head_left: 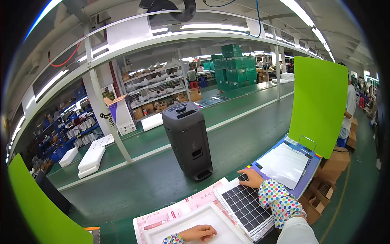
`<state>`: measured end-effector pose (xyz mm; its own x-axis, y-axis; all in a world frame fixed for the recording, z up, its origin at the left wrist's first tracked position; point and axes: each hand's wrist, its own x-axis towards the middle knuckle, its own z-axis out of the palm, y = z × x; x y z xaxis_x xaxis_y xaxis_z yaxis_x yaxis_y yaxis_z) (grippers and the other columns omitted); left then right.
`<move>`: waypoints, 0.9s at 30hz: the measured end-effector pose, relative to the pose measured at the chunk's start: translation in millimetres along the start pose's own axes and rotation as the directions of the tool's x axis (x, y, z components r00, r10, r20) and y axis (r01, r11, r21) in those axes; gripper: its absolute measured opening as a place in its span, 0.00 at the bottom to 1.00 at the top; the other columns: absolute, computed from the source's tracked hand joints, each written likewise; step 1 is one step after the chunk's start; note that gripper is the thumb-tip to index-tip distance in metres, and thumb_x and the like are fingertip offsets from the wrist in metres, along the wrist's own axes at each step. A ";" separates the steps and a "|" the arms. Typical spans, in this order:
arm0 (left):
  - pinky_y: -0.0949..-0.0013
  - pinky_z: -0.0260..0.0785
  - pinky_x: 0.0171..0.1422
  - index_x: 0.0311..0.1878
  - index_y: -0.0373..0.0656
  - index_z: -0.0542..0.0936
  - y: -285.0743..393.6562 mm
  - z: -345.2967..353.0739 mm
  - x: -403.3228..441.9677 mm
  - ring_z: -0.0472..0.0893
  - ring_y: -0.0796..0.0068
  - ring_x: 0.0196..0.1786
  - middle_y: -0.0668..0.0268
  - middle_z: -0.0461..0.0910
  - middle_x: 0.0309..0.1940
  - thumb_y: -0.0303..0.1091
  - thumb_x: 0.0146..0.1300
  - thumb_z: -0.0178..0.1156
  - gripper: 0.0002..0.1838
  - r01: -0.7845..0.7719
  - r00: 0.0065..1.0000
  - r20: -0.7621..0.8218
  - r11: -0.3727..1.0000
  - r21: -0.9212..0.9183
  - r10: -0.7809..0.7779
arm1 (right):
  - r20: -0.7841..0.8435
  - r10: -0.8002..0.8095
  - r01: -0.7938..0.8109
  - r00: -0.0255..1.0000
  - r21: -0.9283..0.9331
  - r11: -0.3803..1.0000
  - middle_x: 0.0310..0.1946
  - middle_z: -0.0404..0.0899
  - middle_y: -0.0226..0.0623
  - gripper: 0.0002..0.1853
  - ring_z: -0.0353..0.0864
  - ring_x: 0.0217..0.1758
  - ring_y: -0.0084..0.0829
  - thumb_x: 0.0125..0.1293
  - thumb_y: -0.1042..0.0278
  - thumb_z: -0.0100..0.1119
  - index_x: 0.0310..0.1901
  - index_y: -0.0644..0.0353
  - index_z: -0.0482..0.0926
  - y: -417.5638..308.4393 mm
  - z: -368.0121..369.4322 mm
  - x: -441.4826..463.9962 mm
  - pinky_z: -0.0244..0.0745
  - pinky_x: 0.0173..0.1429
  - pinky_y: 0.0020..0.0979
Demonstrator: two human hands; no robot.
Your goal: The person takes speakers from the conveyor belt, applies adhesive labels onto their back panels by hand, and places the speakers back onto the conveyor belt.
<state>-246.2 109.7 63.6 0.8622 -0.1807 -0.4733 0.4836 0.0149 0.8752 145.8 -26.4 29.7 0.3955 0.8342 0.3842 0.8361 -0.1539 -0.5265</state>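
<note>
My right hand [252, 178], in a sleeve with coloured dots, rests at the top of a sheet of black squares [243, 203]. Its thumb and forefinger are apart, with a black square between them; no grip on it shows. My left hand [199, 233] hovers over or rests on a white foam tray [183, 227], fingers loosely bent and apart, holding nothing visible. Under the tray and sheet lies pink printed cardboard [178, 211]. A tall black speaker [187, 142] stands upright beyond both hands, with knobs on top and a recess low on its side.
White papers [283, 164] lie on a blue-purple board at right, before a green panel [319, 105]. Another green panel [36, 203] is at left. A metal frame [107, 114] crosses the green conveyor. White foam blocks [91, 160] and a printed carton [122, 116] stand behind. A person [348, 110] is at right.
</note>
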 end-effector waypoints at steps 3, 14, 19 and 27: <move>0.74 0.66 0.44 0.51 0.39 0.78 -18.8 -11.3 -2.0 0.69 0.77 0.35 0.69 0.71 0.33 0.43 0.81 0.46 0.17 -0.163 0.977 0.043 0.860 -0.484 0.210 | -0.023 0.135 -0.130 0.991 0.156 0.979 0.52 0.84 0.41 0.26 0.78 0.57 0.45 0.58 0.55 0.71 0.57 0.56 0.82 23.1 31.5 3.8 0.70 0.65 0.42; 0.72 0.68 0.49 0.46 0.37 0.72 -43.5 -26.3 10.7 0.69 0.78 0.38 0.68 0.68 0.36 0.44 0.83 0.40 0.19 -0.161 0.940 0.110 0.705 -0.691 0.323 | -0.405 0.072 -0.083 0.911 -0.008 0.997 0.43 0.82 0.43 0.10 0.76 0.54 0.48 0.54 0.66 0.68 0.38 0.57 0.84 12.7 63.4 -2.2 0.68 0.62 0.46; 0.68 0.76 0.43 0.46 0.40 0.78 -76.2 -34.0 30.9 0.80 0.75 0.35 0.67 0.81 0.33 0.41 0.79 0.50 0.14 -0.200 0.954 0.014 0.671 -0.714 0.299 | -0.409 0.024 -0.047 0.912 -0.045 0.998 0.40 0.81 0.43 0.07 0.75 0.52 0.50 0.56 0.71 0.64 0.37 0.58 0.82 5.8 61.5 -3.5 0.68 0.60 0.47; 0.65 0.78 0.47 0.48 0.38 0.79 -87.6 -42.7 37.1 0.83 0.72 0.39 0.63 0.83 0.37 0.39 0.79 0.50 0.14 -0.190 0.946 0.036 0.642 -0.743 0.321 | -0.393 0.061 -0.079 0.918 -0.030 0.996 0.41 0.81 0.44 0.07 0.76 0.52 0.50 0.57 0.72 0.65 0.38 0.59 0.81 4.0 62.0 -3.2 0.69 0.59 0.48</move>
<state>-250.1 143.8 -34.9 0.9658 -0.2013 -0.1633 0.2590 0.7744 0.5773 124.3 3.2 -20.7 0.5633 0.5481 0.6183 0.8132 -0.2351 -0.5324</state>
